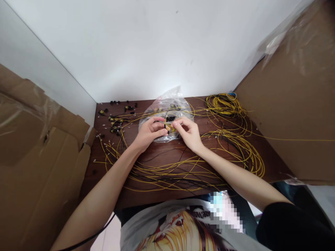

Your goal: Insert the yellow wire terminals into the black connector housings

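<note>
My left hand (pixel 152 131) holds a small black connector (pixel 165 127) between thumb and fingers, over a clear plastic bag (pixel 172 99). A thin black wire rises from the connector and curves over. My right hand (pixel 188 133) is close beside it on the right, thumb and index finger pinched together; what lies between them is too small to make out. Inside or on the bag, small black and yellow parts show between and behind my hands.
Coiled yellow cables (pixel 222 104) lie at the back right of the brown table (pixel 162 151). Long loops of yellow and black wire (pixel 251 157) run along its front. Small black connectors (pixel 115 122) lie at the left. Cardboard (pixel 295 104) stands on both sides.
</note>
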`<state>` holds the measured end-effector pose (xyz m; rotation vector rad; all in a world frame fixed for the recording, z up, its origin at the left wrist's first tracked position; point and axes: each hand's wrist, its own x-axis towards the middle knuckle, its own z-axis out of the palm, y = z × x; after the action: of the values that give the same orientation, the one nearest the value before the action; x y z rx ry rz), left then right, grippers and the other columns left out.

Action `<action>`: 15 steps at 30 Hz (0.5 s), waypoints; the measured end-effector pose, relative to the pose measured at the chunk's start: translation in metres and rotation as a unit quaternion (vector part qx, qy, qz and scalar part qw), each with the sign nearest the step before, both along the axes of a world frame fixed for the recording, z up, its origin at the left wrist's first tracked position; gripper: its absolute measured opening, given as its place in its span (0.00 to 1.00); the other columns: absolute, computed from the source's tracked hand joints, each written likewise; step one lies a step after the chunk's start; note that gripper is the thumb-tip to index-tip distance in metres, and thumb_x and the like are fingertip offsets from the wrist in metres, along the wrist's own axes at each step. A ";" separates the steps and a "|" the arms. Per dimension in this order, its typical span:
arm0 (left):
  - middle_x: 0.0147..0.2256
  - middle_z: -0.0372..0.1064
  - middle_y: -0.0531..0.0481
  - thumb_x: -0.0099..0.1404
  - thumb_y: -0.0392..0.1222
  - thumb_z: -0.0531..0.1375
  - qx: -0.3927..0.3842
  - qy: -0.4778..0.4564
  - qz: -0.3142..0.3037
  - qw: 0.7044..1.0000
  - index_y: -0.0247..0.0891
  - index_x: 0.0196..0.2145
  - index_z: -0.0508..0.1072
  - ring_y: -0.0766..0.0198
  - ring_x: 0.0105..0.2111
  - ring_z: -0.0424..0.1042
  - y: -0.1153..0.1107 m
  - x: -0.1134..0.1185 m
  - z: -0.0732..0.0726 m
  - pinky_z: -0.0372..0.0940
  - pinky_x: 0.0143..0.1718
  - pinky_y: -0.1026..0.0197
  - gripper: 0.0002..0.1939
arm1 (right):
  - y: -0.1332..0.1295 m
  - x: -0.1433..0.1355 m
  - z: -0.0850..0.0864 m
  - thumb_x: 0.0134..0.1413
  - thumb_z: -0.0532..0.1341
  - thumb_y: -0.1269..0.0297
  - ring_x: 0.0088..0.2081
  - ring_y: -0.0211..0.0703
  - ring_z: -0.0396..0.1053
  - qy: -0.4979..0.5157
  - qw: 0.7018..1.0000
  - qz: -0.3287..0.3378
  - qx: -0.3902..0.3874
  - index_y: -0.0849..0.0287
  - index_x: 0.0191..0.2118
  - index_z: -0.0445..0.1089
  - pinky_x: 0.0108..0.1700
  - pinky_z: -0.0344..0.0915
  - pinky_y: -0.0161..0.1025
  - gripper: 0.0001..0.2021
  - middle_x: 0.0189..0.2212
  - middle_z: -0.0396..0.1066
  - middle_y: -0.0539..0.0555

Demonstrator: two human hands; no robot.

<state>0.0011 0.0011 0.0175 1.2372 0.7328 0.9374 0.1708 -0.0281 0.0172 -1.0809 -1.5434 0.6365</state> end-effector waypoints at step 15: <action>0.24 0.64 0.58 0.49 0.37 0.67 0.032 -0.005 0.051 0.998 0.38 0.35 0.62 0.73 0.22 0.65 0.005 -0.007 0.005 0.61 0.27 0.69 0.19 | 0.000 0.000 0.000 0.58 0.56 0.57 0.31 0.39 0.66 -0.031 0.999 0.003 0.008 0.59 0.27 0.70 0.35 0.62 0.37 0.13 0.27 0.70 0.51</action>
<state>-0.0062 0.0057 0.0227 1.2600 0.7694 1.0566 0.1710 -0.0285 0.0176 -1.0933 -1.6033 0.6001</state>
